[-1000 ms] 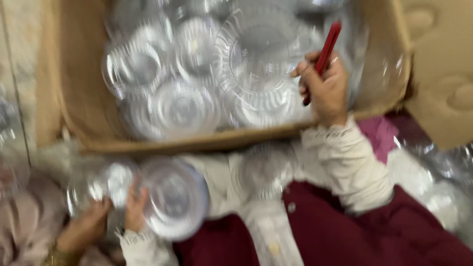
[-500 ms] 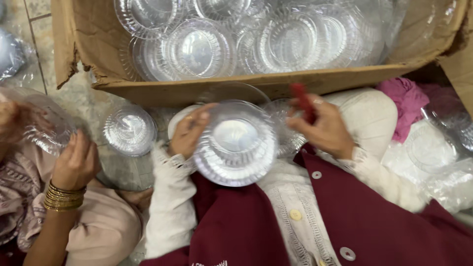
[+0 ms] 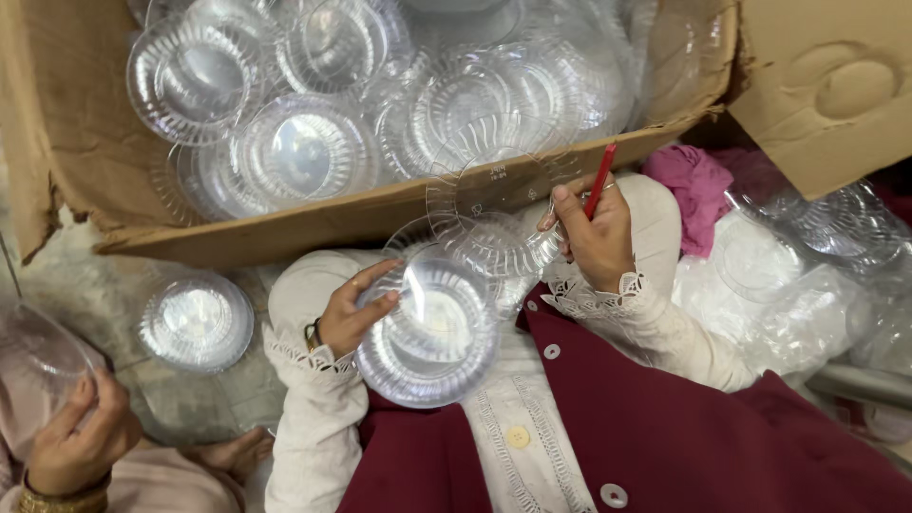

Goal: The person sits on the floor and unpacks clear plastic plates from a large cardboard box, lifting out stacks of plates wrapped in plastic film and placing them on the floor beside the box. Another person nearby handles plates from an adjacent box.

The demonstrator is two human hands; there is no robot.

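Left fingers (image 3: 375, 285) clamped on stack of clear fluted plastic plates (image 3: 427, 328) over lap. Right fingers (image 3: 568, 204) gripping red pen (image 3: 600, 179) plus single clear plate (image 3: 499, 195), raised just beyond. Farther: cardboard box (image 3: 285, 223) full of clear plates.

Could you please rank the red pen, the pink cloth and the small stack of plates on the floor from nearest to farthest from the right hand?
From the right hand:
1. Red pen, held in it.
2. Pink cloth, just right.
3. Small stack of plates, far left on the floor.
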